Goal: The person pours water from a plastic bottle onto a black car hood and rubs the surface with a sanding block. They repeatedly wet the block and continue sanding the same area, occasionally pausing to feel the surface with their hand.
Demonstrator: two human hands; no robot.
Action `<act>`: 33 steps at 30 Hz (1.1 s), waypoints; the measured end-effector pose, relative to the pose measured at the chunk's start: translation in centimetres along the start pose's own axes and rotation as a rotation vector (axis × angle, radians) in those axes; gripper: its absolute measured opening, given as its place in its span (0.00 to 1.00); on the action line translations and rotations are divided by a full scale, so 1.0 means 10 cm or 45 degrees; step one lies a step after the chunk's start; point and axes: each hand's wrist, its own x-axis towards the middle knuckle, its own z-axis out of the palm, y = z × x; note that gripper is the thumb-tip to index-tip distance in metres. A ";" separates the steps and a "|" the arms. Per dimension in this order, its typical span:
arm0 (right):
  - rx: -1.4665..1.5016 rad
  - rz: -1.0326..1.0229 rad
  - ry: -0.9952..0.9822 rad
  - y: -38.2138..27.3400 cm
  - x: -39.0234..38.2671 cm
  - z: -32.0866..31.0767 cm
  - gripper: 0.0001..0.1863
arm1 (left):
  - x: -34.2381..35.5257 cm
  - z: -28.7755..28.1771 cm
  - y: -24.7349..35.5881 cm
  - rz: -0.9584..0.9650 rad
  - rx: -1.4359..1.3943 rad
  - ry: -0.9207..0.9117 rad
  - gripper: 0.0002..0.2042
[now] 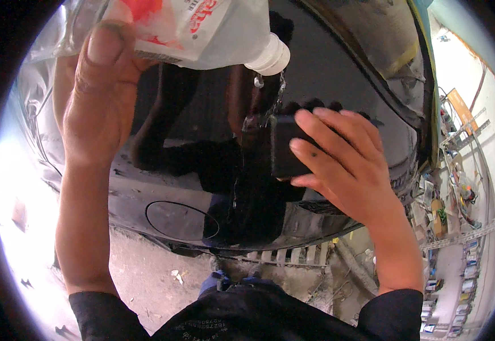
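Note:
My left hand is wrapped round a clear plastic bottle with a red and white label. The bottle is tipped with its white mouth to the right, and water trickles from it over a glossy black car panel. Below the mouth, my right hand grips a black rectangular block that lies against the panel. The underside of the block is hidden, and so are most of the left fingers behind the bottle. A wet streak runs down the panel to the left of the block.
An oval outline marks the lower left of the car's bumper. Beneath the bumper are a concrete floor, a slatted grate and my feet. Along the right wall, shelves hold several small items.

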 end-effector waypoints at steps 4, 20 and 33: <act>0.042 -0.002 -0.034 0.02 0.02 -0.04 0.28 | -0.01 0.34 -0.01 0.079 0.125 -0.057 0.31; 0.009 -0.045 0.025 0.02 0.30 0.10 0.29 | 0.01 0.61 -0.13 0.275 0.240 -0.055 0.35; -0.015 0.013 -0.056 -0.04 0.06 -0.01 0.30 | 0.01 1.18 -0.10 0.750 1.219 0.083 0.31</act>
